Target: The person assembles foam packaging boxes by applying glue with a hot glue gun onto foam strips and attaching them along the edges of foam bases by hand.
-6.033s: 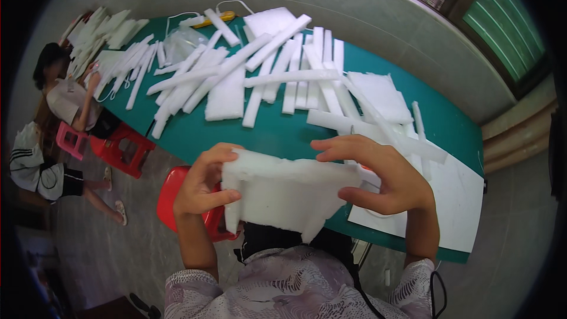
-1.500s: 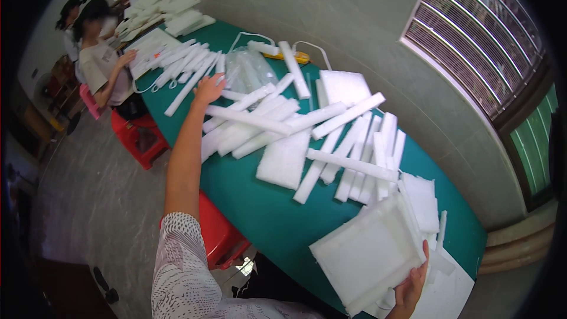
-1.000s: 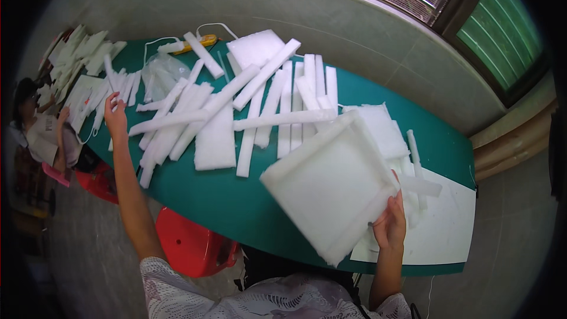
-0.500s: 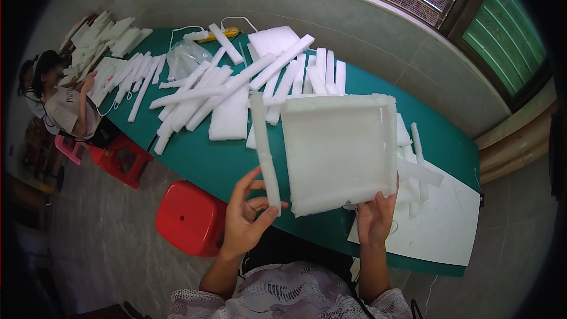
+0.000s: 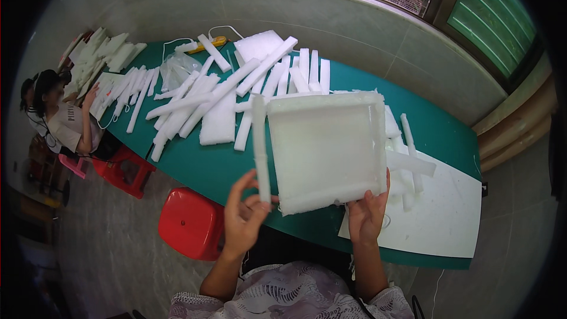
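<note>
Pinched at its lower end, a long white foam strip (image 5: 260,147) stands upright in my left hand (image 5: 245,215). My right hand (image 5: 367,215) grips the lower right corner of a square white foam tray (image 5: 328,198), with raised edging showing along its top, right and bottom sides. The strip is close beside the tray's left side; near the top the two nearly meet or touch, I cannot tell which. Both things are held up above the green table (image 5: 307,233).
Many loose white foam strips (image 5: 195,103) and foam slabs (image 5: 218,124) lie across the table, with a clear plastic bag (image 5: 179,70) and a yellow tool (image 5: 209,44) behind. A white board (image 5: 437,218) lies at right. A red stool (image 5: 190,224) stands at left; another person (image 5: 74,115) sits further off.
The strip and the tray have come closer together, narrowing the gap at the tray's left side. Both have shifted slightly left in the picture, and the whole view has turned a little.
</note>
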`<state>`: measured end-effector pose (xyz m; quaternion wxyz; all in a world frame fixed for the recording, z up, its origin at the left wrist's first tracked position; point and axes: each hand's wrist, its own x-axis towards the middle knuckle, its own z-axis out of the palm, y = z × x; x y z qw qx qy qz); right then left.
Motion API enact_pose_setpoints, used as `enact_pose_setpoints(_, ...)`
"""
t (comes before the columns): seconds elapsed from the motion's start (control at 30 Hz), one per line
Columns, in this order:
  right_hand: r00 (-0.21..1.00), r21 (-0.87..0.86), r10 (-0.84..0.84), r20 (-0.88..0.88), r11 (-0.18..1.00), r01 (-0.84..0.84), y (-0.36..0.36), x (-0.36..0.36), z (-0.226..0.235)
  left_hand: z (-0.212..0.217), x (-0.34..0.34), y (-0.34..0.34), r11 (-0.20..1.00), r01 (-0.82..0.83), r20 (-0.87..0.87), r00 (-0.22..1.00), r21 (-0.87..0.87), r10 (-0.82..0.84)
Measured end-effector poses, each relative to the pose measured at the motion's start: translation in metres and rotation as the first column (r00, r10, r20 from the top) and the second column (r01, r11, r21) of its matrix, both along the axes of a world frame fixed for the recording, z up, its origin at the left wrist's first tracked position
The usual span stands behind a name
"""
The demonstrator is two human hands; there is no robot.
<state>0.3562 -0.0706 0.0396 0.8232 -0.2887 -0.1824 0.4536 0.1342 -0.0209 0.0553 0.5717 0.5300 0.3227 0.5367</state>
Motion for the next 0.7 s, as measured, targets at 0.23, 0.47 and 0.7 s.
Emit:
enact_pose_setpoints(0.23, 1.000, -0.027, 0.008, -0.008, 1.000, -0.008, 0.000, -0.001, 0.002, -0.018, -0.023, 0.018, 0.753, -0.299, -0.626, 0.424, 0.586, 0.655)
enact_pose_setpoints(0.47, 0.999, -0.027, 0.045, 0.002, 0.999, -0.045, 0.002, -0.020, 0.001, -0.048, 0.026, -0.025, 0.967, 0.212, 0.377, 0.915, -0.144, -0.144)
enact_pose_setpoints(0.7, 0.962, -0.108, 0.173, 0.210, 0.982, -0.153, -0.005, -0.032, -0.008, -0.048, 0.007, 0.011, 0.945, -0.129, 0.473, 0.840, -0.300, 0.265)
